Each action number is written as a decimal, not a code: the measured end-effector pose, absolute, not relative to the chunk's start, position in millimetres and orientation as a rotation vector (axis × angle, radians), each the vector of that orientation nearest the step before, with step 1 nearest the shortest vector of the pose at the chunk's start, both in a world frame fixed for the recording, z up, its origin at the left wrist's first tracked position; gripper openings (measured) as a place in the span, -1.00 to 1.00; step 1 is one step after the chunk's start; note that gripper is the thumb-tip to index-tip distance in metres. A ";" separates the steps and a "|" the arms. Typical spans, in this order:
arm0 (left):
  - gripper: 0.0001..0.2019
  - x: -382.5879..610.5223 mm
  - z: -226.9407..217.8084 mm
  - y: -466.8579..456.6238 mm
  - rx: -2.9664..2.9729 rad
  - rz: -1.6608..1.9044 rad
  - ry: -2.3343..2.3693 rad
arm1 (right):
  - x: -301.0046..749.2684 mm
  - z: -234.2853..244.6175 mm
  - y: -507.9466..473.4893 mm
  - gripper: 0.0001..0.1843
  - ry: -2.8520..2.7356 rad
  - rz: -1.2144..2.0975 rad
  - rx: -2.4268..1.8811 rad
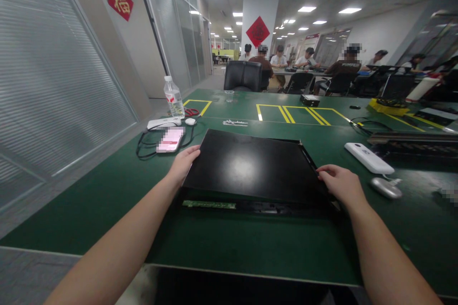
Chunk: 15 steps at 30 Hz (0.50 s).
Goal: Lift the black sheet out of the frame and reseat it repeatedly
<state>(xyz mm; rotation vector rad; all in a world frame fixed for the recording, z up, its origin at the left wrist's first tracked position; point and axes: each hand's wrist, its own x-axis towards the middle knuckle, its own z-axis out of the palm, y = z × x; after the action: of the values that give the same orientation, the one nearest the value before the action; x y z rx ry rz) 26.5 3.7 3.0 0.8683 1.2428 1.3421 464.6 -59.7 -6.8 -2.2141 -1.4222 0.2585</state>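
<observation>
A glossy black display panel [246,164] lies tilted over the green table, with a ceiling light reflected in it. My left hand [184,164] is closed on its left edge, fingertips partly hidden behind it. At the right edge, my right hand [339,183] pinches with thumb and fingers; whether it grips only the panel or also the dark frame is unclear. A black frame [282,208] shows beneath along the near and right sides. On its near side sits a narrow green circuit board [209,205].
Left of the panel are a phone [171,140], cables, a water bottle [173,97] and red-handled scissors [191,112]. To the right lie a white power bank [368,158] and a silver mouse [386,187]. A plastic cup [229,96] stands farther back. Several people sit at distant tables.
</observation>
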 end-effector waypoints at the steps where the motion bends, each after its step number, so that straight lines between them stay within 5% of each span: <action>1: -0.77 26.5 3.5 3.3 0.867 1.347 1.242 | 465.0 -7.0 -59.5 -0.69 -1.419 0.264 -2.213; 15: -0.71 20.3 -0.9 5.3 0.995 1.370 1.293 | 467.7 -8.9 -57.8 -0.68 -1.411 0.258 -2.201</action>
<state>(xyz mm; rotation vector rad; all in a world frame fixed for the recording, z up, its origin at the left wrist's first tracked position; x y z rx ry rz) 20.3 5.3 -0.9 0.9947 1.2933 1.3705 467.7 -57.8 -8.9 -2.2006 -1.4113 0.2585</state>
